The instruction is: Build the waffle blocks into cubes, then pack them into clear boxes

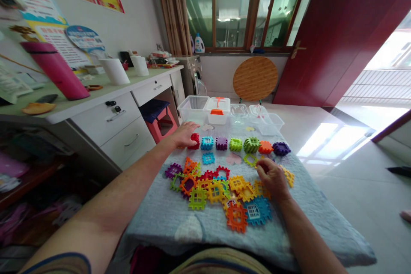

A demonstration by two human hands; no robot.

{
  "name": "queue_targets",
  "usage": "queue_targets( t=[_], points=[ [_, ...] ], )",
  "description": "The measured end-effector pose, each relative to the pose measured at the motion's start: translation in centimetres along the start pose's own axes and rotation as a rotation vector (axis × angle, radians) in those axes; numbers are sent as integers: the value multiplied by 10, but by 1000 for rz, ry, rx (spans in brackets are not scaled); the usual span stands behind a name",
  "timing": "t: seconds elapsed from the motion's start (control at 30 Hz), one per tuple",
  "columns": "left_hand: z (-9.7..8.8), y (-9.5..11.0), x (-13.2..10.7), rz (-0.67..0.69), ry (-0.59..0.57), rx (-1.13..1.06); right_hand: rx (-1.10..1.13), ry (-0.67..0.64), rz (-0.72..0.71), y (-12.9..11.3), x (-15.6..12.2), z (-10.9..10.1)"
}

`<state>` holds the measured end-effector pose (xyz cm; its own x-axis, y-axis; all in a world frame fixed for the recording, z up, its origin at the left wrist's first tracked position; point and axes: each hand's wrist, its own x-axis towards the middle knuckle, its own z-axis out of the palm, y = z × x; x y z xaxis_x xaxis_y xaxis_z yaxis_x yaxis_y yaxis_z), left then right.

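My left hand [185, 135] reaches to the left end of a row of stacked plastic building pieces. Its fingers are stretched out and its thumb touches the red stack [195, 138], partly covering it. My right hand [272, 176] is closed, fingertips together beside a light green frame piece [249, 160]; whatever they pinch is hidden. A single blue piece [208, 158] lies below the blue stack [207, 143]. Nearer me spreads a loose pile of notched pieces, among them a yellow square [215, 192], an orange square [236, 217] and a blue window piece [258, 211].
Purple [221, 143], green [252, 144], orange [266, 147] and dark purple [281, 148] stacks continue the row. Behind it stand clear plastic boxes [193, 109] and a box with an orange latch [218, 111]. A blue-grey cloth [154, 222] covers the table; a desk [96, 111] stands left.
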<state>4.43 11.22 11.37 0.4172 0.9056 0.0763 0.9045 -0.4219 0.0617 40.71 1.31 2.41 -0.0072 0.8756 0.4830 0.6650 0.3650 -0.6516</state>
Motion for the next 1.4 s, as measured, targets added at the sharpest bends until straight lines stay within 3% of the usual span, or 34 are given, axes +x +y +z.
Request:
queue_targets(
  t=[0.07, 0.2, 0.33, 0.43, 0.53, 0.63, 0.8, 0.93, 1.13, 1.23, 1.4],
  points=[
    [-6, 16, -17, 79, 86, -45, 5, -2, -1, -1, 0, -1],
    [-1, 53, -69, 173, 67, -133, -1, -1, -4, -1, 0, -2],
    [28, 93, -123, 193, 31, -174, -6, -21, 0, 2, -1, 1],
    [50, 118, -146, 154, 55, -137, -3, -30, 9, 2, -1, 2],
    [64, 130, -147, 142, 95, -130, -5, -29, 44, -1, 2, 0],
    [70, 129, -139, 119, 137, -113, -16, -98, 43, -10, 3, -8],
    [72, 125, -133, 70, 230, -77, -65, -440, -175, -37, -25, -32],
    [68, 143, -140, 165, 263, -95, -152, -565, -236, -46, -62, -41],
    [70, 178, -138, 354, 135, -158, -211, -549, -210, -35, -78, -34],
    [72, 186, -129, 357, 122, -169, -187, -510, -198, -32, -72, -29],
    [72, 186, -114, 285, 199, -127, -132, -420, -170, -29, -63, -25]
  ],
)
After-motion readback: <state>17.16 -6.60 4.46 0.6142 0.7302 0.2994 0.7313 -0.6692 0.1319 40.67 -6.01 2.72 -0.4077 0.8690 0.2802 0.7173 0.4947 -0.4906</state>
